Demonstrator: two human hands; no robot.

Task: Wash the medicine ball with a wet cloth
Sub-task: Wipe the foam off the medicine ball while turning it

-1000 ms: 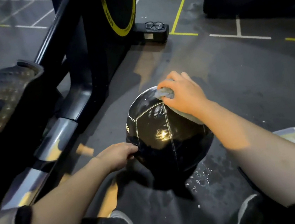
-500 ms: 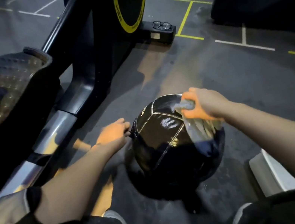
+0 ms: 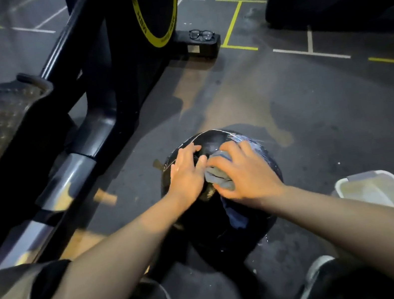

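A black medicine ball (image 3: 215, 140) with pale seams rests on the dark gym floor between my knees, its surface shiny and wet. My left hand (image 3: 186, 172) lies flat on the ball's top left, fingers spread. My right hand (image 3: 244, 172) presses a bunched grey cloth (image 3: 217, 176) against the top of the ball; a tail of the cloth hangs down the near side. Both hands hide most of the ball's upper face.
A black exercise machine (image 3: 111, 85) with a yellow-rimmed wheel stands at the left, a pair of glasses (image 3: 200, 34) on its base. A white basin (image 3: 377, 191) sits on the floor at the right. Water drops spot the floor near the ball.
My left hand moved from the ball's left side up onto its top. My right hand with the cloth shifted from the right side toward the top middle. The ball turned slightly.
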